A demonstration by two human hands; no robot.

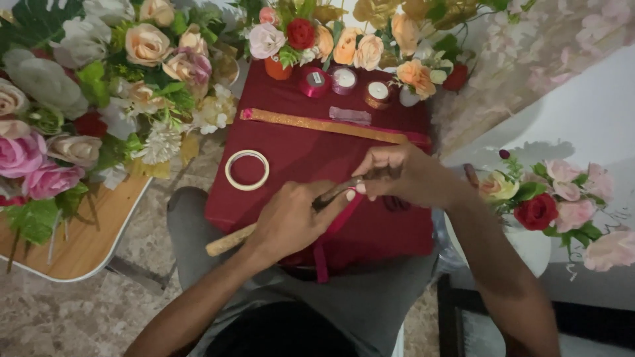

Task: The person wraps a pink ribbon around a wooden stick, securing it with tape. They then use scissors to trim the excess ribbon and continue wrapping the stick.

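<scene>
My left hand (291, 218) grips a thin stem-like stick (228, 241) whose pale wooden end pokes out to the lower left. My right hand (397, 173) pinches the stick's other end together with a dark red ribbon (331, 231), which hangs down over the front of a dark red cloth (297, 152) on my lap. Both hands meet over the middle of the cloth. A white ring of tape (247, 170) lies flat on the cloth, just left of my hands.
A gold glitter strip (324, 124) crosses the cloth. Behind it stand ribbon spools (314, 80) and small round tins (378, 92). Artificial flowers fill a wooden table (79, 244) at left, line the back, and sit in a white pot (536, 244) at right.
</scene>
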